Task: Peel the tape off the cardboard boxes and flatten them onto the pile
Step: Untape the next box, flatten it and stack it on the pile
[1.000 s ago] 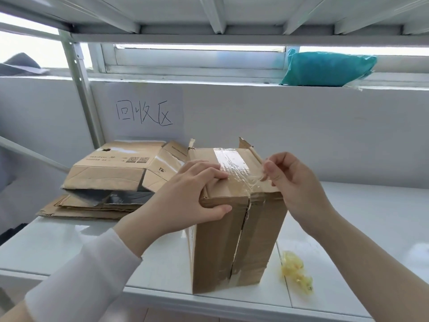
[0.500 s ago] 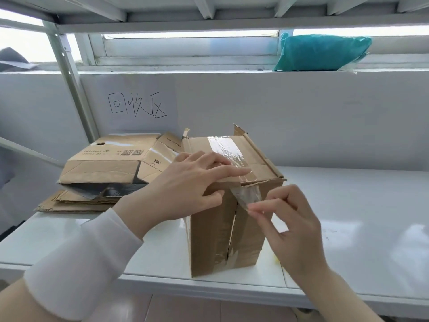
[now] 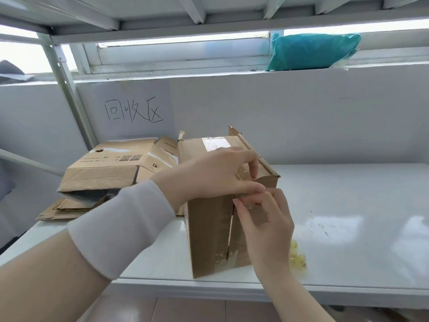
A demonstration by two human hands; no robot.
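Note:
A brown cardboard box stands on its side on the white shelf, its split seam facing me. My left hand grips the box's top front edge, fingers curled over the clear tape on the top face. My right hand is against the front face just under that edge and pinches a strip of clear tape between thumb and fingers. The pile of flattened boxes lies to the left of the box.
A crumpled yellowish wad of tape lies on the shelf right of the box. A paper sign with handwriting hangs on the back wall. A teal bag sits on the window ledge. A metal upright stands at left.
My right hand went from the box's top right edge down to its front face, pulling the tape strip over the edge. My left hand stayed on the top edge.

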